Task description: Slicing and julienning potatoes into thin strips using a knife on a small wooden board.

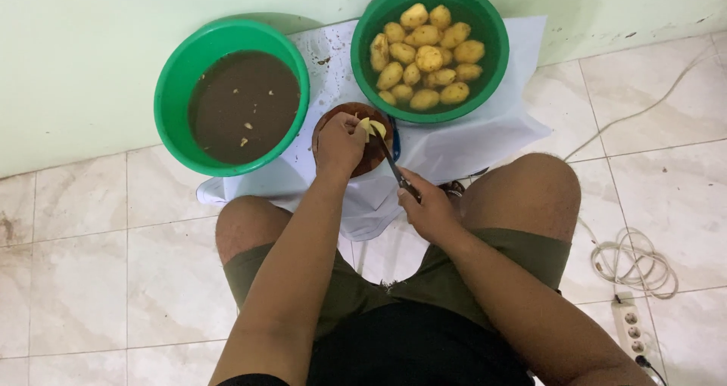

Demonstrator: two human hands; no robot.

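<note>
Over the round brown wooden board (pixel 356 132), the left hand (pixel 338 143) pins pale potato slices (pixel 372 127) steady while the right hand (pixel 430 208) grips a dark-handled knife (pixel 397 171) angled to cut.

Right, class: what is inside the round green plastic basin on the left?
The left green basin holds murky brown water with a few pale scraps floating. Anything below the surface is hidden.
</note>
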